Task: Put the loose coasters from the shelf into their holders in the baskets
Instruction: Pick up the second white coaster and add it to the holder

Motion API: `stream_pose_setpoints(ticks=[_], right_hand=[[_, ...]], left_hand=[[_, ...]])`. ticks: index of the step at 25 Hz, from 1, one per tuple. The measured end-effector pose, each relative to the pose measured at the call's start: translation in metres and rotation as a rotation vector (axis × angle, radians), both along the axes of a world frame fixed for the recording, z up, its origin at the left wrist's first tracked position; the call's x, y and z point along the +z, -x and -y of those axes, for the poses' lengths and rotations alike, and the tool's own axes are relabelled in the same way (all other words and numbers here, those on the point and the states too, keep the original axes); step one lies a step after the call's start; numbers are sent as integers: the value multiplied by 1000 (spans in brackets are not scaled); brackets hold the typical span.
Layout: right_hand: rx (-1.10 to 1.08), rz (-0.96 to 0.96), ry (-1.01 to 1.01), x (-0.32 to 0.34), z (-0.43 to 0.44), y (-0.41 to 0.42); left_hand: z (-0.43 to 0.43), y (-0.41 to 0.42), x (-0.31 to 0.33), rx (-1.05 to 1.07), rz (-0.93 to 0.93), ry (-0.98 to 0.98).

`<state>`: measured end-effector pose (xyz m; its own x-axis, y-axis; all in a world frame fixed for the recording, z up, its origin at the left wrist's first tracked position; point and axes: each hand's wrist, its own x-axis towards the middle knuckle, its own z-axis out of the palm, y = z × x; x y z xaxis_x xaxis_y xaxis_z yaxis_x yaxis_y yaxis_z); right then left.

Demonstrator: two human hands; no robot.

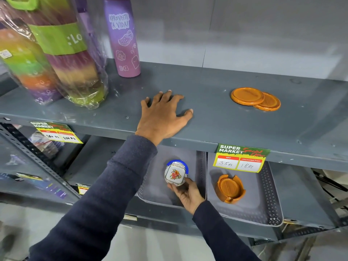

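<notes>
Two orange coasters right of flat, spread left hand (well apart).

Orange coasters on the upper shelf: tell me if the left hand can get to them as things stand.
Probably yes. The left hand lies flat and empty on the same shelf, with bare surface between it and the orange coasters.

Far left, the purple bottle reads "APROVEITE A VIDA!" and, lower down, "SK8". The wrapped bottle beside it shows ":Lo" on its green band. On the shelf edge at right, a price tag says "SUPER MARKET", "MRP 35 RS", "Discounted Price 18 RS". The left tag repeats "SUPER MARKET"; its handwritten prices are too blurred to read.
</notes>
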<state>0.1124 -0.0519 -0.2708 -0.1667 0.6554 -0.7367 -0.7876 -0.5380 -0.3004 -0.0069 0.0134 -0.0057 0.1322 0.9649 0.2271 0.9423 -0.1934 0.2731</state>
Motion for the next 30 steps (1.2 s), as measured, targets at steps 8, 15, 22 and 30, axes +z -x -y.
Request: stream_pose_setpoints(ticks=[8, 15, 22, 30], right_hand=[[888, 1750, -606, 26, -30, -10], [1074, 1741, -647, 20, -45, -13], [990, 1735, -664, 28, -42, -12], [940, 1852, -832, 58, -34, -17]], left_hand=[[0, 0, 2, -9, -1, 6], [1, 1, 1, -12, 1, -5], [1, 1, 1, -12, 6, 0], [5, 1, 2, -20, 18, -6]])
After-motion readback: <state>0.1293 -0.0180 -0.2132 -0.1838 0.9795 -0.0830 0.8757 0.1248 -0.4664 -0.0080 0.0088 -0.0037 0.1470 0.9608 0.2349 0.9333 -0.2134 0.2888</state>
